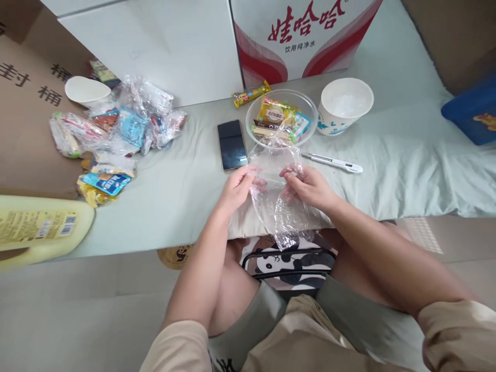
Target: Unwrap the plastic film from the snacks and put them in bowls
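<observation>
A clear plastic bag (267, 201) hangs between my two hands at the front edge of the cloth-covered surface. My left hand (241, 187) pinches its left side, and my right hand (306, 186) grips its right side. Just beyond the hands stands a clear round bowl (313, 129) holding several wrapped snacks (277, 111). A phone (231, 144) lies to the left of the bowl. To the right, near my right hand, lies a white utility knife (337, 163). The bag's lower end droops over the edge toward my lap.
A paper tub (344, 121) and a yellow snack packet (251, 94) stand around the bowl. At left is a pile of bagged snacks (127, 129) with a white cup (87, 91). Cartons (155, 46) line the back. A yellow bottle (46, 227) lies front left; a blue container (473, 113) is far right.
</observation>
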Action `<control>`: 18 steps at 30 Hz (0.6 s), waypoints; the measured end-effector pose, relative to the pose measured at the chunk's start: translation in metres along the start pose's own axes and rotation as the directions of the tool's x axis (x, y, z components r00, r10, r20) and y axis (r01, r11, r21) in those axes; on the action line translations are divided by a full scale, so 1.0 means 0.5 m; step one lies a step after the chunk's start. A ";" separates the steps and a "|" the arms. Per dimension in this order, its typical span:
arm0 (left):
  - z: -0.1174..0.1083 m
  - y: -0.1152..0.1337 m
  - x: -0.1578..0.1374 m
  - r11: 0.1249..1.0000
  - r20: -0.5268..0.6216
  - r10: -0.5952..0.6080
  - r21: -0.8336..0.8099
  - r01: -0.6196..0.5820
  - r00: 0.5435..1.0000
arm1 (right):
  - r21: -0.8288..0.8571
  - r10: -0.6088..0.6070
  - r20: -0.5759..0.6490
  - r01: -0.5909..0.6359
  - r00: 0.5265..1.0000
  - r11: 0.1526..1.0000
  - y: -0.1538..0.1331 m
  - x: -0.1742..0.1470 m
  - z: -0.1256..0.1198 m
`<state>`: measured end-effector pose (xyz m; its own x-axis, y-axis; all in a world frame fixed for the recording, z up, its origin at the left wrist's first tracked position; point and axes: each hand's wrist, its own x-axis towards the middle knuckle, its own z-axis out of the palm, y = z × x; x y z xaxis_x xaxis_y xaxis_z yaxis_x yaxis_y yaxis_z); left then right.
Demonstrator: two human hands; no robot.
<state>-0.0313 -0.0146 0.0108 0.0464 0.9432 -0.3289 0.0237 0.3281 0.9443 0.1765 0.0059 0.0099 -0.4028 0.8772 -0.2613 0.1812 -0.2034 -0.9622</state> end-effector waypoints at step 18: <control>-0.052 0.016 -0.046 0.956 0.190 0.046 -0.294 0.012 0.981 | 0.386 -0.220 0.256 0.109 0.941 0.916 0.002 -0.025 -0.019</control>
<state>-0.0584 -0.0320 0.0262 0.2365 0.9303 -0.2803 -0.2705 0.3401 0.9006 0.1901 -0.0012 0.0130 -0.6487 0.7592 -0.0541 -0.2243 -0.2586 -0.9396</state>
